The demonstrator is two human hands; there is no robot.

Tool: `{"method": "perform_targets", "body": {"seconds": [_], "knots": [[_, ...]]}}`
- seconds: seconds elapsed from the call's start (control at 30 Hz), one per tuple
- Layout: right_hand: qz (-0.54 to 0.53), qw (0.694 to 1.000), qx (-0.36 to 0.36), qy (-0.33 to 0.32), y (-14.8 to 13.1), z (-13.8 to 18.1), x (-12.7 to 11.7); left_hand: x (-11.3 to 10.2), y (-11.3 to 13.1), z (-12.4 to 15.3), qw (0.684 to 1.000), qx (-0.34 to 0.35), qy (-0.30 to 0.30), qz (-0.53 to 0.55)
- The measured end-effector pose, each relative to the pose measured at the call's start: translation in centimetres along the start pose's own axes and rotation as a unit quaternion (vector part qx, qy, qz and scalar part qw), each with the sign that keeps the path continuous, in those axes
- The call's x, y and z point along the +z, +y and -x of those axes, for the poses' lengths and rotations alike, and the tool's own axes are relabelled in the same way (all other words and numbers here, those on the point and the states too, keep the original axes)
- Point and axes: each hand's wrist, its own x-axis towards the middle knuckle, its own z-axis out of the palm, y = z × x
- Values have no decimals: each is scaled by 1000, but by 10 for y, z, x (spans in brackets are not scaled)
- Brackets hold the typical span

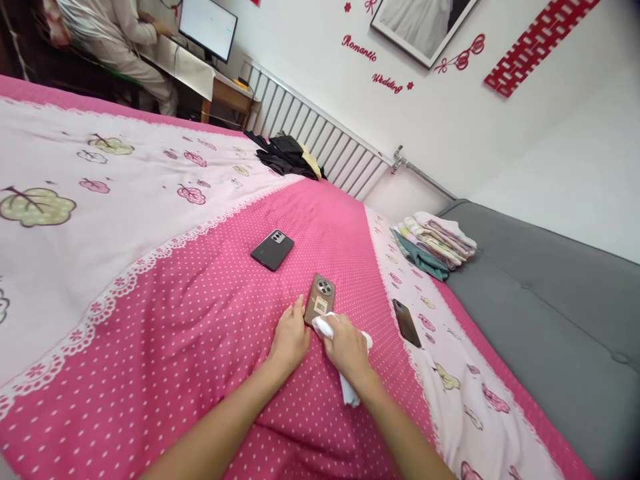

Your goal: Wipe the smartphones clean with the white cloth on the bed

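Note:
A brown phone (321,298) lies face down on the pink dotted bedspread (200,320), its round camera ring pointing away from me. My left hand (290,340) rests beside it, fingertips touching the phone's near left edge, fingers loosely curled. My right hand (347,347) is closed on a white cloth (324,327), pressing a bunched end of it against the phone's near corner; the rest of the cloth trails back under my wrist.
A dark grey phone (273,249) lies farther off on the spread. A third dark phone (406,323) sits to the right. Folded towels (435,243) are stacked near the grey headboard (550,313). Dark clothes (285,155) lie by the radiator. A seated person (125,40) is at a desk.

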Motion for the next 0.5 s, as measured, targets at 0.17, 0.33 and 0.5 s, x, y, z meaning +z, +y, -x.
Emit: {"method": "perform_targets", "body": {"seconds": [0.17, 0.33, 0.5], "knots": [[-24, 999, -35, -4, -14, -2, -7, -2, 5, 6, 1000, -11, 11, -14], [-46, 998, -23, 20, -21, -40, -1, -2, 6, 7, 998, -4, 28, -51], [-36, 998, 31, 46, -16, -82, 12, 2, 5, 7, 997, 3, 12, -80]]}}
